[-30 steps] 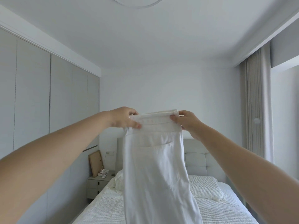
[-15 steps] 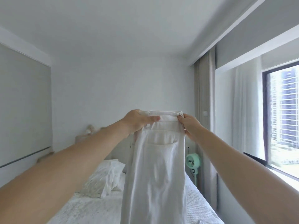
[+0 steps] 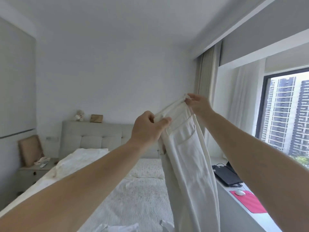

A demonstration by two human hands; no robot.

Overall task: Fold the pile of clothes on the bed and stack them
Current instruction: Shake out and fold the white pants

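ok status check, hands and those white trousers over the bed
Left hand and right hand both grip the waistband. White trousers hang unfolded above the bed, waistband tilted. Nothing blocking the drop.

Single view, head-worn, wide-angle. Looks forward and roughly level along the bed [image 3: 133, 195] toward the headboard [image 3: 93, 136], ceiling filling the upper part. Both forearms enter from the bottom corners, close to the lens; left hand [image 3: 147, 129] and right hand [image 3: 199, 104] sit near frame centre. Window [image 3: 284, 118] lies at right edge. Horizon tilted; straight lines bow at edges. No second view to overlap
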